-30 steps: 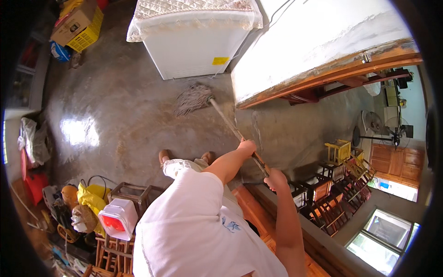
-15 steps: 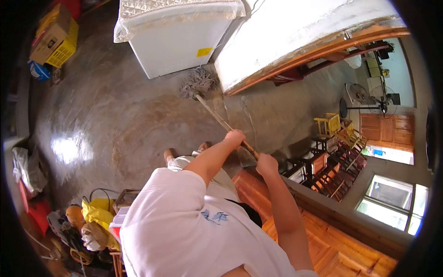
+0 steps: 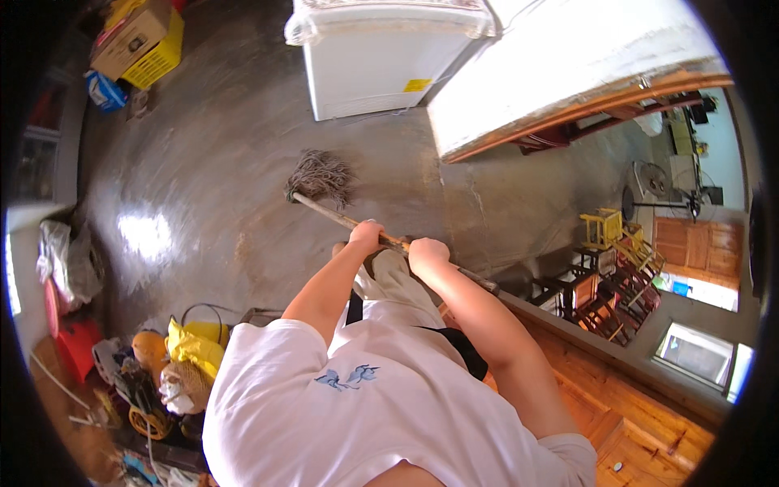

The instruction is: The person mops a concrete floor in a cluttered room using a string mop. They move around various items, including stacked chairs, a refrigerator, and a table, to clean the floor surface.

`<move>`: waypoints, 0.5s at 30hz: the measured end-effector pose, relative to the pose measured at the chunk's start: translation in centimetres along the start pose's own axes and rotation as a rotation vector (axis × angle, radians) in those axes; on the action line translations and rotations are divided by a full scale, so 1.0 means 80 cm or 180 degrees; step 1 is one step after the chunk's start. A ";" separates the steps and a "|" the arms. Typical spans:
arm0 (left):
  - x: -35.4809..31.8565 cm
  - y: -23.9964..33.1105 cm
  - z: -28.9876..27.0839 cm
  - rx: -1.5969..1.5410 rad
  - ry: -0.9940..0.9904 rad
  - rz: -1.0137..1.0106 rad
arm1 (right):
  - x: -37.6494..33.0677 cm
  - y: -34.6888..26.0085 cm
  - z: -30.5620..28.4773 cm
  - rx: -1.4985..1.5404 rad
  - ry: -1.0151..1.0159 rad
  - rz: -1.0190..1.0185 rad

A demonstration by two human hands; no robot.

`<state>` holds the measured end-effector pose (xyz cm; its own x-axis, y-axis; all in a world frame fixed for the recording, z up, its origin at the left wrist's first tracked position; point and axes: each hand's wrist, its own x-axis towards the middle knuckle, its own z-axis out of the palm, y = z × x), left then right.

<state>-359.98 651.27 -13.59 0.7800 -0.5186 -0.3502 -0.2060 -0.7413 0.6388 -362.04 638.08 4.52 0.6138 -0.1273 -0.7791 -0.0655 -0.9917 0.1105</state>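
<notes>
Mop (image 3: 323, 175) now leftward; handle (image 3: 326, 211) within fingers (image 3: 372, 230)

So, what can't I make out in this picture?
All in the head view:
- Left hand and right hand: most fingers, hidden by the hands themselves as they grip the mop handle.
- Floor under the mop head: covered by its strands.
- White appliance: its covered top is cut off by the upper edge.
- Dark stools: too small and overlapping to count.
</notes>
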 end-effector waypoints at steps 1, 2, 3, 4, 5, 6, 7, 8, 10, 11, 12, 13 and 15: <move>-0.018 -0.016 0.002 -0.0028 0.0035 -0.0175 | 0.001 -0.017 0.006 -0.0085 0.0014 -0.0105; -0.035 -0.029 0.005 -0.0072 0.0110 -0.0297 | 0.001 -0.033 0.010 -0.0166 0.0027 -0.0204; -0.053 -0.041 0.005 -0.0107 0.0200 -0.0429 | 0.000 -0.048 0.013 -0.0258 -0.0034 -0.0361; -0.069 -0.052 0.007 -0.0142 0.0285 -0.0553 | 0.000 -0.060 0.016 -0.0346 -0.0097 -0.0509; -0.079 -0.069 0.019 -0.0310 0.0271 -0.0730 | -0.001 -0.071 0.019 -0.0430 -0.0161 -0.0649; -0.091 -0.073 0.020 -0.0362 0.0225 -0.0918 | -0.003 -0.078 0.022 -0.0486 -0.0188 -0.0736; -0.101 -0.074 0.022 -0.0415 0.0173 -0.1097 | -0.005 -0.084 0.024 -0.0535 -0.0217 -0.0815; -0.109 -0.072 0.026 -0.0467 0.0112 -0.1267 | -0.006 -0.084 0.028 -0.0578 -0.0248 -0.0885; -0.115 -0.059 0.030 -0.0299 0.0144 -0.1414 | -0.004 -0.076 0.033 -0.0570 -0.0227 -0.0996; -0.118 -0.048 0.034 -0.0229 0.0126 -0.1446 | -0.004 -0.068 0.035 -0.0608 -0.0271 -0.1000; -0.118 -0.037 0.034 -0.0147 0.0119 -0.1483 | -0.003 -0.060 0.036 -0.0642 -0.0303 -0.1015; -0.112 -0.031 0.042 -0.0233 0.0027 -0.1563 | 0.001 -0.047 0.038 -0.0642 -0.0299 -0.1063; -0.096 -0.011 0.060 -0.0208 0.0091 -0.1527 | 0.010 -0.012 0.046 -0.0625 -0.0288 -0.1133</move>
<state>-368.65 653.88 -14.78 0.7940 -0.1121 -0.5975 0.2179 -0.8650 0.4519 -364.34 638.88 1.52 0.4988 0.2133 -0.8401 0.2951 -0.9531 -0.0668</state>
